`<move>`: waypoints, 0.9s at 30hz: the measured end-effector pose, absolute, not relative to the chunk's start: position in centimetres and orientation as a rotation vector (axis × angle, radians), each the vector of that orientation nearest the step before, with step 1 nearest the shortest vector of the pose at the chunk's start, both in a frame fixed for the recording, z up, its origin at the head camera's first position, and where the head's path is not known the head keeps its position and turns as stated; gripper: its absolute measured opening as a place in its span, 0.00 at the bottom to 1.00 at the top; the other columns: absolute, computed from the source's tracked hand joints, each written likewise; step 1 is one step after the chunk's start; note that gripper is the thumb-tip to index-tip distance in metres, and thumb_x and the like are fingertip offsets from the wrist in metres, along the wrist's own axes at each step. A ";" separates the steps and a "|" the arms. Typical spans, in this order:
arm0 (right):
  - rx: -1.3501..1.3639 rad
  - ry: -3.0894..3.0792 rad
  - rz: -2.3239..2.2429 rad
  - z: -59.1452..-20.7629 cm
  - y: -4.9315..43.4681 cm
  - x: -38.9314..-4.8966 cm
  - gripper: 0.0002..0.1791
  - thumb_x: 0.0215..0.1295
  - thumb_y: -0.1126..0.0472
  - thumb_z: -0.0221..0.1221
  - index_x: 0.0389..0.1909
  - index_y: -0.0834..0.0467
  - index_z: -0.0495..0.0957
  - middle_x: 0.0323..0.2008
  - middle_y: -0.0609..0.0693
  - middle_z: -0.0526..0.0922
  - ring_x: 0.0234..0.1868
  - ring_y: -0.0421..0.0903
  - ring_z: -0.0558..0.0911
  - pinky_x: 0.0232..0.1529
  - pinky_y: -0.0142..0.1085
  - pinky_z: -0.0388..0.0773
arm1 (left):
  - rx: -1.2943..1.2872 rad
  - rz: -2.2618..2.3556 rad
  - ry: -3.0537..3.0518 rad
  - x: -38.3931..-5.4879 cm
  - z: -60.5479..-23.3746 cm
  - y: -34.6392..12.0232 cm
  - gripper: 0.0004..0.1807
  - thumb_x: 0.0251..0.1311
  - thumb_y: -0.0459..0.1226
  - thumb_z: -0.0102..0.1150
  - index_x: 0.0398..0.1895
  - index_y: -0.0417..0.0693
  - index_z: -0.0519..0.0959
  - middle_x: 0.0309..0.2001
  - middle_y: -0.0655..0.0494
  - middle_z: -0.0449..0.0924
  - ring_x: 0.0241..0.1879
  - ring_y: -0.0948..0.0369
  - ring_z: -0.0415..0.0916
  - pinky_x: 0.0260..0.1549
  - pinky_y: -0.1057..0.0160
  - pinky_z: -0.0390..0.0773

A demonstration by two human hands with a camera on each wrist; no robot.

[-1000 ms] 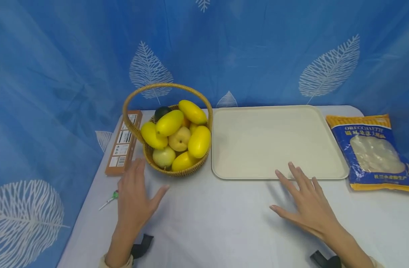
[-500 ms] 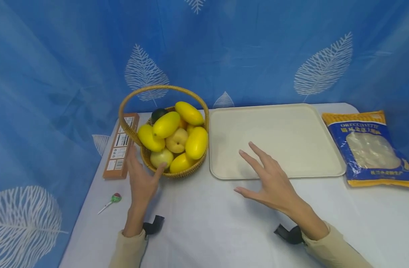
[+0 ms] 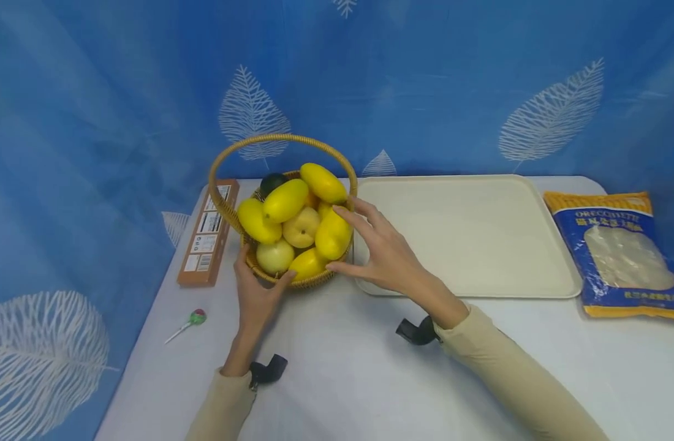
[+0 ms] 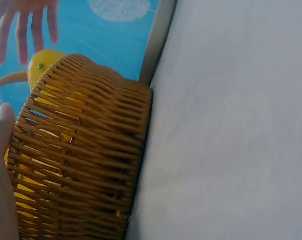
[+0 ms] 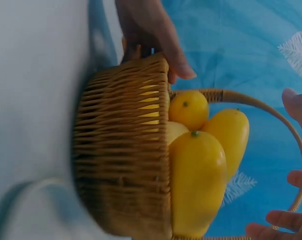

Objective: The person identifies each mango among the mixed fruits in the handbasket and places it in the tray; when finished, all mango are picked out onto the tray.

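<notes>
Now that the right hand (image 3: 388,252) has swept left from above the cream rectangular tray (image 3: 469,239), the round tan wicker basket (image 5: 123,150) stands between both hands, seemingly within reach of each. The left hand (image 3: 256,297) straddles its rim, grip impossible to tell; the right hand spreads its fingers beside the glossy yellow oval fruit (image 3: 333,237).

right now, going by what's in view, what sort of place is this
Probably a staged tabletop set-up, though the wider room is out of view: a blue leaf-print curtain backs a white table bearing a wicker basket of fruit and a pale tray.
</notes>
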State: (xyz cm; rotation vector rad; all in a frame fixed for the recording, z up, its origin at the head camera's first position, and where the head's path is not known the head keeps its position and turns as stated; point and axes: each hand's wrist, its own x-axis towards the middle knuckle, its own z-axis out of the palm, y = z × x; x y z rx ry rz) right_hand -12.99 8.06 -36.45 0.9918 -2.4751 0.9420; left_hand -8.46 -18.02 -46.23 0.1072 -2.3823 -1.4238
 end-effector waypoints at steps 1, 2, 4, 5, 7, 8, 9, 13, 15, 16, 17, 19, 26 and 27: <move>0.986 -2.494 0.954 -36.2 7.5 -13.5 0.51 0.48 0.41 0.73 0.72 0.52 0.62 0.72 0.59 0.61 0.67 0.58 0.69 0.60 0.53 0.74 | 0.098 -1.432 -2.372 -8.5 -46.4 -17.9 0.58 0.51 0.46 0.74 0.77 0.44 0.45 0.74 0.40 0.48 0.73 0.48 0.51 0.71 0.43 0.55; 0.978 -2.519 0.971 -35.9 7.0 -13.9 0.51 0.49 0.41 0.73 0.73 0.51 0.62 0.72 0.59 0.60 0.68 0.58 0.68 0.61 0.53 0.73 | 0.085 -1.439 -2.360 -8.6 -46.6 -17.8 0.57 0.51 0.46 0.73 0.77 0.44 0.45 0.74 0.41 0.48 0.73 0.49 0.51 0.71 0.43 0.55; 0.952 -2.583 0.994 -35.3 6.0 -14.8 0.50 0.51 0.39 0.71 0.73 0.50 0.61 0.73 0.59 0.58 0.69 0.57 0.67 0.62 0.54 0.72 | 0.055 -1.450 -2.334 -8.7 -46.8 -17.6 0.58 0.51 0.45 0.74 0.77 0.45 0.44 0.74 0.41 0.48 0.73 0.49 0.51 0.71 0.43 0.54; 0.936 -2.621 0.999 -35.0 5.5 -15.1 0.50 0.52 0.39 0.70 0.74 0.48 0.60 0.74 0.58 0.57 0.70 0.57 0.66 0.63 0.54 0.72 | 0.045 -1.450 -2.327 -8.7 -46.9 -17.6 0.58 0.51 0.46 0.74 0.77 0.45 0.44 0.74 0.41 0.48 0.73 0.49 0.51 0.71 0.43 0.54; 0.930 -2.663 1.004 -34.5 4.4 -16.0 0.50 0.52 0.38 0.69 0.74 0.47 0.59 0.74 0.59 0.55 0.70 0.56 0.66 0.62 0.54 0.73 | 0.032 -1.453 -2.313 -8.7 -47.0 -17.6 0.58 0.50 0.46 0.74 0.77 0.45 0.44 0.74 0.41 0.48 0.73 0.48 0.51 0.70 0.42 0.54; 0.933 -2.673 1.015 -34.3 3.8 -16.4 0.50 0.53 0.37 0.69 0.74 0.47 0.59 0.74 0.59 0.55 0.70 0.56 0.67 0.61 0.54 0.73 | 0.032 -1.452 -2.311 -8.7 -47.0 -17.6 0.58 0.50 0.46 0.74 0.77 0.45 0.44 0.74 0.41 0.48 0.73 0.48 0.51 0.70 0.42 0.54; 0.933 -2.681 1.021 -34.1 3.3 -16.8 0.49 0.53 0.37 0.68 0.74 0.47 0.59 0.74 0.59 0.56 0.70 0.55 0.67 0.61 0.54 0.73 | 0.035 -1.450 -2.311 -8.7 -47.1 -17.6 0.58 0.50 0.47 0.74 0.77 0.45 0.44 0.74 0.41 0.48 0.73 0.48 0.51 0.70 0.42 0.54; 0.919 -2.731 1.082 -33.5 1.4 -18.3 0.47 0.55 0.35 0.66 0.74 0.45 0.60 0.73 0.59 0.57 0.69 0.54 0.67 0.62 0.52 0.72 | 0.044 -1.440 -2.315 -8.6 -47.1 -17.7 0.58 0.51 0.47 0.74 0.76 0.44 0.45 0.74 0.41 0.48 0.73 0.48 0.51 0.70 0.42 0.54; 0.898 -2.775 1.102 -33.5 0.8 -18.9 0.46 0.55 0.33 0.65 0.73 0.43 0.60 0.73 0.59 0.56 0.69 0.55 0.67 0.63 0.52 0.72 | 0.046 -1.439 -2.316 -8.5 -47.0 -17.7 0.58 0.51 0.46 0.73 0.76 0.43 0.44 0.74 0.41 0.48 0.73 0.48 0.50 0.71 0.42 0.54; 0.892 -2.794 1.114 -33.5 0.5 -19.1 0.46 0.55 0.33 0.64 0.73 0.42 0.61 0.74 0.59 0.56 0.69 0.55 0.68 0.63 0.52 0.72 | 0.048 -1.437 -2.320 -8.5 -47.0 -17.7 0.58 0.51 0.46 0.73 0.76 0.43 0.45 0.74 0.41 0.48 0.74 0.48 0.50 0.71 0.41 0.53; 0.886 -2.813 1.128 -33.5 0.2 -19.3 0.45 0.55 0.32 0.64 0.73 0.41 0.61 0.74 0.59 0.55 0.69 0.55 0.67 0.62 0.52 0.72 | 0.049 -1.438 -2.321 -8.4 -47.0 -17.7 0.58 0.51 0.46 0.73 0.76 0.43 0.44 0.74 0.40 0.47 0.74 0.48 0.49 0.71 0.41 0.53; 0.882 -2.842 1.164 -33.7 -0.1 -19.6 0.45 0.55 0.32 0.64 0.73 0.41 0.62 0.75 0.59 0.54 0.69 0.56 0.67 0.63 0.53 0.71 | 0.056 -1.435 -2.327 -8.4 -47.0 -17.8 0.58 0.51 0.46 0.73 0.76 0.43 0.44 0.75 0.41 0.47 0.74 0.48 0.49 0.71 0.41 0.52; 0.884 -2.864 1.224 -34.3 -1.2 -19.9 0.44 0.55 0.31 0.63 0.72 0.41 0.64 0.75 0.56 0.55 0.70 0.55 0.66 0.66 0.53 0.67 | 0.063 -1.422 -2.343 -8.4 -46.8 -18.0 0.57 0.51 0.46 0.73 0.76 0.45 0.44 0.74 0.42 0.48 0.74 0.49 0.49 0.71 0.41 0.52; 0.887 -2.854 1.225 -34.3 -1.4 -19.9 0.44 0.55 0.32 0.64 0.71 0.42 0.64 0.74 0.57 0.56 0.69 0.55 0.67 0.66 0.52 0.68 | 0.064 -1.421 -2.345 -8.4 -46.8 -18.1 0.57 0.51 0.46 0.73 0.76 0.45 0.44 0.74 0.42 0.48 0.74 0.49 0.49 0.71 0.41 0.52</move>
